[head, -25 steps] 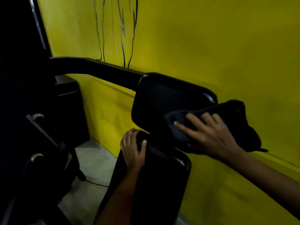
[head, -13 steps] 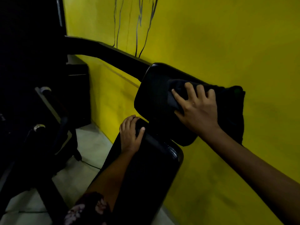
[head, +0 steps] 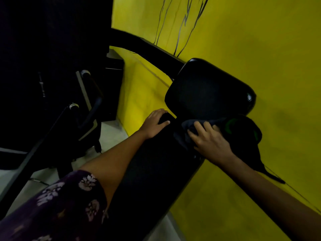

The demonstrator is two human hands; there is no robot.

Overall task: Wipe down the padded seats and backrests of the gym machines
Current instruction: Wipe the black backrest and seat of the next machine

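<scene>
Right hand (head: 211, 142), fingers spread flat, presses dark cloth (head: 243, 131) at junction of head pad (head: 208, 89) and long backrest (head: 156, 164); left hand (head: 154, 123) grips backrest top edge; backrest length seemingly still unwiped.

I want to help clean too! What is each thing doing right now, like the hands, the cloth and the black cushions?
Left hand: holds the top edge of the long pad, thumb hooked over it.
Right hand: flat on the cloth, pressing it.
Dark cloth: bunched on the long pad's top, part hanging behind.
Upper pad: uncovered, shiny.
Long pad: tilted, mostly uncovered.
</scene>
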